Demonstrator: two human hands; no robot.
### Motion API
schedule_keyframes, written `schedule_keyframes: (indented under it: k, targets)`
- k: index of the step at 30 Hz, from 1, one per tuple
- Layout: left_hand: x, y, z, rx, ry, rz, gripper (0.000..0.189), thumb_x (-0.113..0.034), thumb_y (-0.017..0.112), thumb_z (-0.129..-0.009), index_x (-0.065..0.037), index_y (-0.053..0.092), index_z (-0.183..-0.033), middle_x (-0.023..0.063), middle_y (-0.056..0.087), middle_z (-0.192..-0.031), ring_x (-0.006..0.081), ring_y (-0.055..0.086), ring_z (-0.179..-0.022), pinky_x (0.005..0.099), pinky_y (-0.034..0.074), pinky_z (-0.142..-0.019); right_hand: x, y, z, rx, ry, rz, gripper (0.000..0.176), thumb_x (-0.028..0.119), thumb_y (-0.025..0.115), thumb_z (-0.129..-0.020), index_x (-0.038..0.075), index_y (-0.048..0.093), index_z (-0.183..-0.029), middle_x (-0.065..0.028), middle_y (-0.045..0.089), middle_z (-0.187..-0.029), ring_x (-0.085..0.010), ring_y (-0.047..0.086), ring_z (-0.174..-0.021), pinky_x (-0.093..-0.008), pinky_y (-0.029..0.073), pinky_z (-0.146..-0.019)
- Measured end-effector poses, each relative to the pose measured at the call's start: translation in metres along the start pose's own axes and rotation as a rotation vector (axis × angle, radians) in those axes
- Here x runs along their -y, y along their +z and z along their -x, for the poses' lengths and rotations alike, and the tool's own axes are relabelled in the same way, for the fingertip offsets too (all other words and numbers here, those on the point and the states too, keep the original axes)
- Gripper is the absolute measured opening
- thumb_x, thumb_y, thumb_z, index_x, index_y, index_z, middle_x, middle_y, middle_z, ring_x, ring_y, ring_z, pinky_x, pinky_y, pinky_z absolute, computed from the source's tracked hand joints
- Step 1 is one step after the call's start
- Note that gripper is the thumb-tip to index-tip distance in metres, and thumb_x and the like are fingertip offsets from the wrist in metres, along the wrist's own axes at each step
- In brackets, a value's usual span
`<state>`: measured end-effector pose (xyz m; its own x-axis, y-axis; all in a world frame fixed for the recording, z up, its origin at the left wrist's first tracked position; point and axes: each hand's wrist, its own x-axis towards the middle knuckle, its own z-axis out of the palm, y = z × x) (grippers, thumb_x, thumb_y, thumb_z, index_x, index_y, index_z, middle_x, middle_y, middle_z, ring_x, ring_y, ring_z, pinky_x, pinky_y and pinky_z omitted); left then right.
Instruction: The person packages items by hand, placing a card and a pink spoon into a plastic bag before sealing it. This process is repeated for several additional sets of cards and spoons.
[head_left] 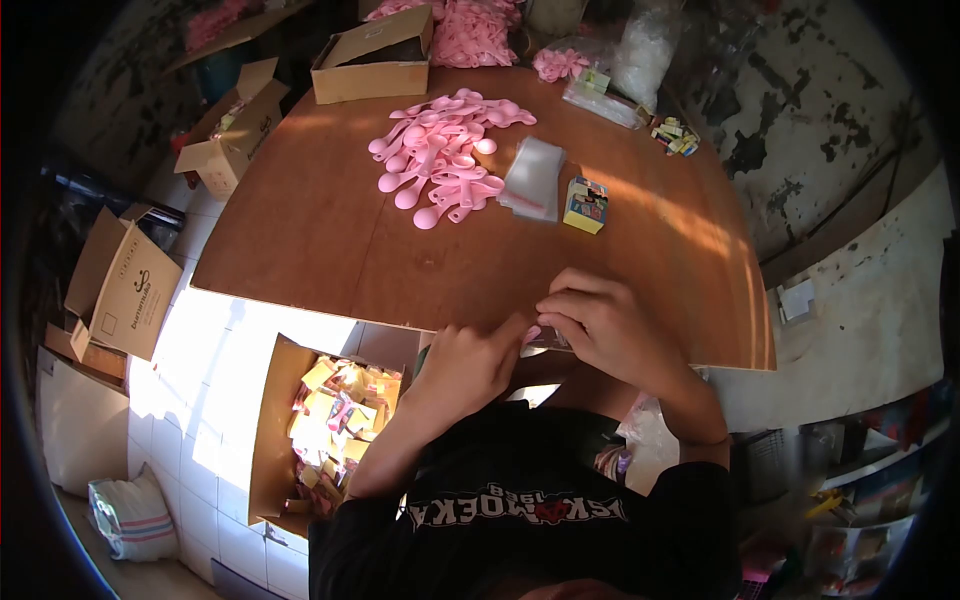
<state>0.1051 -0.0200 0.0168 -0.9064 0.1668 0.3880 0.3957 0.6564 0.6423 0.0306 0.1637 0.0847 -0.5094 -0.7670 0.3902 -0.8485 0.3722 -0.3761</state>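
While left hand (465, 362) and right hand (598, 325) pinched a pink piece (532, 334), fingers nearly closed — likely for control — spoons (430, 153) sat piled ahead.

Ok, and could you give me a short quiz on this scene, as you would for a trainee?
1. True or false: the pink spoons lie heaped on the brown table.
2. What lies between the spoons and the small block with yellow sides? A: a metal knife. B: clear plastic sleeves. C: a blue cup.
3. Fill in: the small piece at the fingers of the left hand, close to the right hand, is ____ in colour.

Key: 1 true; 2 B; 3 pink.
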Motion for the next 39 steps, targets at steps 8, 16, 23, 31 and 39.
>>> schedule_keyframes:
  k: [8,16,23,31,39]
  targets:
    - [-0.003,0.003,0.014,-0.035,0.141,0.048,0.024,0.0,0.059,-0.084,-0.006,0.063,-0.107,0.0193,0.066,-0.076,0.0399,0.064,-0.073,0.0464,0.051,-0.067,0.007,-0.001,0.011,0.118,0.112,-0.251,0.002,-0.003,0.062,-0.078,-0.002,0.061,-0.079,-0.0091,0.06,-0.083,-0.0207,0.061,-0.068,-0.0311,0.049,-0.062]
    - [0.005,0.017,0.021,-0.028,-0.082,0.653,0.028,-0.003,0.051,-0.097,-0.001,0.061,-0.122,0.0104,0.07,-0.083,0.0132,0.065,-0.074,0.0267,0.05,-0.07,-0.016,-0.003,0.017,-0.128,0.2,-0.743,0.003,-0.003,0.064,-0.083,-0.002,0.062,-0.085,-0.0059,0.059,-0.089,-0.0114,0.057,-0.082,-0.0255,0.046,-0.074]
    - [0.005,0.016,0.018,-0.065,-0.167,0.586,0.027,-0.005,0.051,-0.097,-0.001,0.059,-0.122,0.0095,0.066,-0.073,0.0097,0.059,-0.065,0.0253,0.046,-0.06,0.005,0.012,0.015,-0.168,-0.001,-0.073,0.012,0.005,0.073,-0.079,0.004,0.067,-0.088,-0.0061,0.06,-0.088,-0.0222,0.062,-0.071,-0.0319,0.053,-0.064]
    - [0.009,0.021,0.015,-0.076,-0.097,0.463,0.026,-0.002,0.054,-0.09,-0.001,0.056,-0.116,0.0196,0.064,-0.071,0.0369,0.067,-0.067,0.0412,0.052,-0.06,-0.006,0.029,0.009,-0.156,-0.095,0.152,0.01,0.011,0.073,-0.078,0.006,0.065,-0.082,-0.0034,0.058,-0.086,-0.0206,0.061,-0.069,-0.0337,0.052,-0.06]
    - [0.015,0.028,0.012,-0.018,0.022,0.114,0.019,-0.003,0.057,-0.086,-0.001,0.055,-0.105,0.0165,0.061,-0.061,0.0372,0.062,-0.056,0.0461,0.048,-0.05,-0.01,0.04,0.014,-0.182,-0.095,0.228,0.013,0.0,0.071,-0.067,0.004,0.064,-0.077,-0.0049,0.059,-0.082,-0.0231,0.06,-0.07,-0.0344,0.05,-0.058]
